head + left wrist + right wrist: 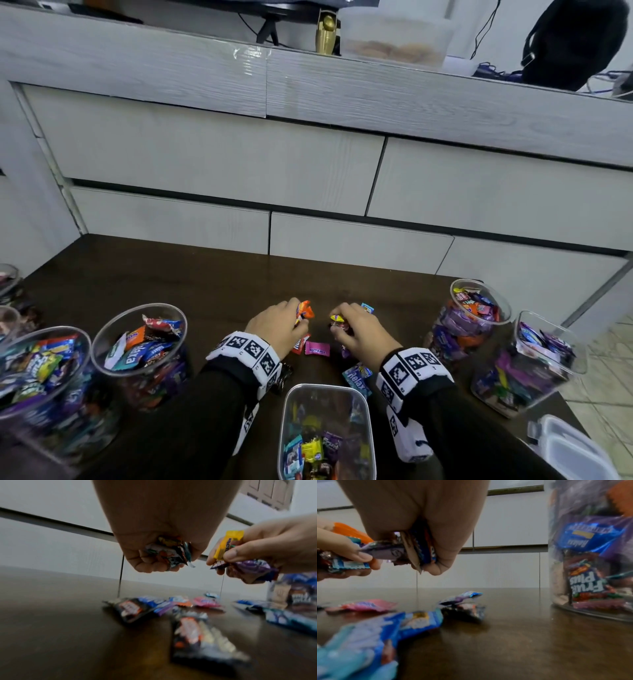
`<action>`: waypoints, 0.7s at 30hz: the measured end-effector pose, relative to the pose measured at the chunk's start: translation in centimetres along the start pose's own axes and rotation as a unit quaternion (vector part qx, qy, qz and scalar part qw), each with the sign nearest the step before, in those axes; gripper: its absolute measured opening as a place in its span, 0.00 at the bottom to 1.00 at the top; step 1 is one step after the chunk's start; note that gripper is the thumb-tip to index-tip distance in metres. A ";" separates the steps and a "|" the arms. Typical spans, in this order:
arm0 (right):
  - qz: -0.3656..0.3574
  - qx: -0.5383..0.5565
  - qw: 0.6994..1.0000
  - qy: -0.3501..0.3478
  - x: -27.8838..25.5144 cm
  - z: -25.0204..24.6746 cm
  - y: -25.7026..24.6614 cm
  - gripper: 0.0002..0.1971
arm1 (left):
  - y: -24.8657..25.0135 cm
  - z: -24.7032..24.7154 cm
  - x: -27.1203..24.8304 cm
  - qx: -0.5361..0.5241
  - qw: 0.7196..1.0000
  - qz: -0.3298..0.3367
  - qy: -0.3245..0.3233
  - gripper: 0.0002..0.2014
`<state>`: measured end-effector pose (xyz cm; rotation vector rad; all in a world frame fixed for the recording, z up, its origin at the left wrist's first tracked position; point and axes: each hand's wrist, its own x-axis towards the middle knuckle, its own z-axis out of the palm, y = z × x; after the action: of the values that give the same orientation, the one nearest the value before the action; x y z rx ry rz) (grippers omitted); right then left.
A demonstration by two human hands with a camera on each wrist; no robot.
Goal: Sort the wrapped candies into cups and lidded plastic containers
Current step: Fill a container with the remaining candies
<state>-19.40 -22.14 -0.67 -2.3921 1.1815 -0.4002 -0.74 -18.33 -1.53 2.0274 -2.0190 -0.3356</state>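
Observation:
My left hand [279, 327] hovers over the dark table [171, 270] and grips a bunch of wrapped candies [169, 551], an orange wrapper [305, 310] sticking out on top. My right hand [359, 330] is just to its right and clutches another bunch of candies [412, 550], with a yellow wrapper [228, 543] and a purple one [252, 566] showing. Loose candies lie below both hands: a pink one [317, 349], a red one [298, 344], a blue "Relax" one [358, 378]. An open rectangular plastic container [368, 411] with candies stands nearest me.
Two round clear cups of candies [99, 339] [85, 346] stand at the left. At the right are a round cup [507, 305] and a square clear container [579, 359], both holding candies. Lidded empty containers [568, 445] sit at the lower right. White cabinet drawers [308, 164] rise behind the table.

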 end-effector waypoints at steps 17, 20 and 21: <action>0.011 0.115 0.983 0.146 -3.9 -4.7 -3.5 0.02 | 5.2 -9.5 -10.3 -0.280 0.954 0.101 0.020 0.12; 0.000 0.120 0.980 0.159 -4.8 -5.3 -4.6 0.03 | 6.2 -9.3 -12.6 -0.167 0.971 0.173 0.009 0.12; -0.003 0.118 0.979 0.163 -5.1 -5.4 -4.9 0.03 | 6.4 -9.2 -13.2 -0.125 0.973 0.195 0.008 0.12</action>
<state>-21.47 -16.80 6.19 -2.1775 1.1841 -0.9112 -3.69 -4.97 9.03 1.4448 -2.1781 -0.4592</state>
